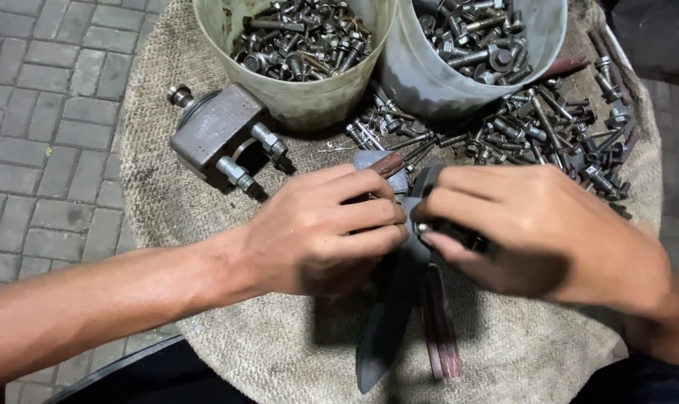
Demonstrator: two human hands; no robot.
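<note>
My left hand [321, 228] and my right hand [534, 228] meet over the middle of a burlap-covered round surface [205, 314]. Both grip a small dark metal part [422, 217], likely a bolt and nut, between their fingertips. Directly beneath them lie a dark pointed flat blade [384, 329] and a reddish-handled tool [440, 329]. A grey metal plate [377, 161] peeks out just above my left fingers. What exactly sits between the fingers is mostly hidden.
Two buckets of bolts and nuts stand at the back: a pale green bucket [302, 101] and a grey bucket [429, 90]. Loose bolts [549, 127] are scattered at the right. A grey metal clamp block [216, 135] lies at the left. Paved bricks [48, 127] surround the surface.
</note>
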